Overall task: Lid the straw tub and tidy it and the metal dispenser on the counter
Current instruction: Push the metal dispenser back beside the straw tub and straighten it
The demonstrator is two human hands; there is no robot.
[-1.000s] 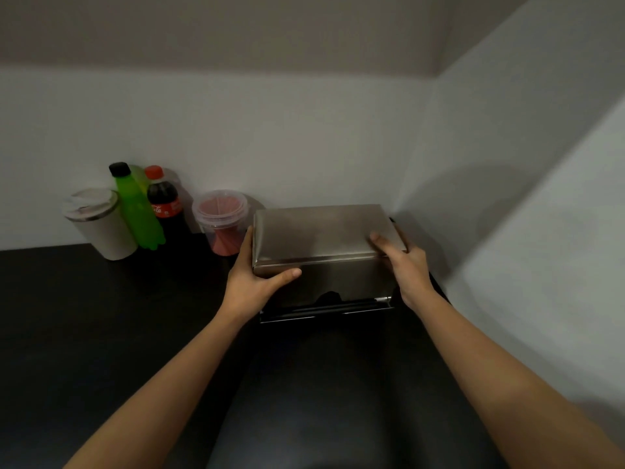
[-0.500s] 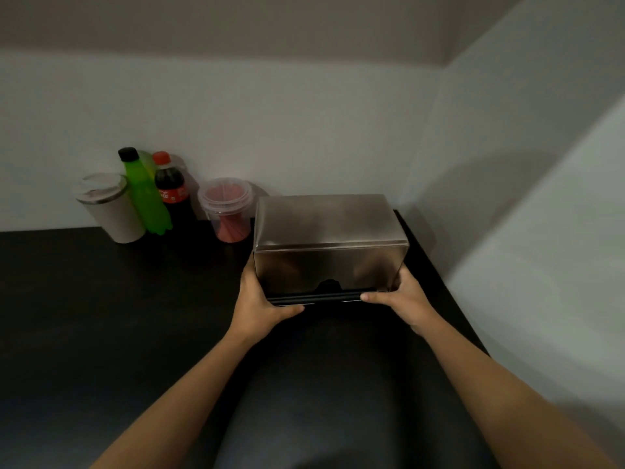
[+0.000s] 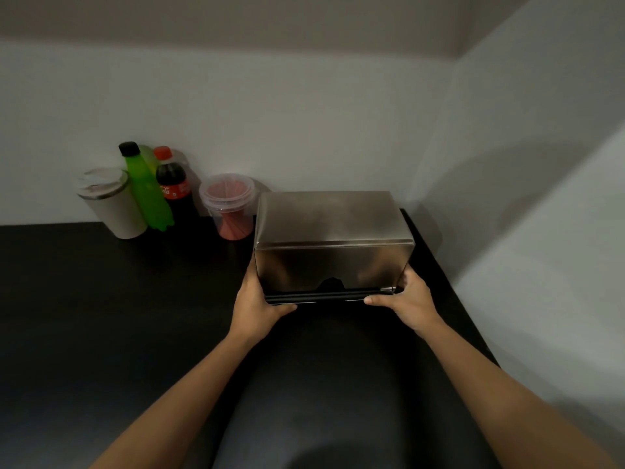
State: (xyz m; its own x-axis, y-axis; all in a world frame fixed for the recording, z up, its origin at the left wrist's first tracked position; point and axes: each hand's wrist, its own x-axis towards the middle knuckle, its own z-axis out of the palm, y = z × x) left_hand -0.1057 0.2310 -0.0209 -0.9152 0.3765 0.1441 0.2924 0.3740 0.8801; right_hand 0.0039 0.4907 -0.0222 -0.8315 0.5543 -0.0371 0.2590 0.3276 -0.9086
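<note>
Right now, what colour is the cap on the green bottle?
Black, on the green plastic bottle; clearest in the head view.

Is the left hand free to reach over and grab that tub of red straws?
Probably not right now: the left hand grips the metal dispenser. The straw tub stands close beyond it, nothing between.

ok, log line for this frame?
stage: placing metal dispenser | left hand, right hand: gripping base | straw tub: lidded

Black table (image 3: 101,299), silver metal dispenser (image 3: 331,228), clear tub (image 3: 230,206) of red straws, green bottle (image 3: 147,191), dark cola bottle (image 3: 174,186) with red cap, white walls (image 3: 304,123)
</note>
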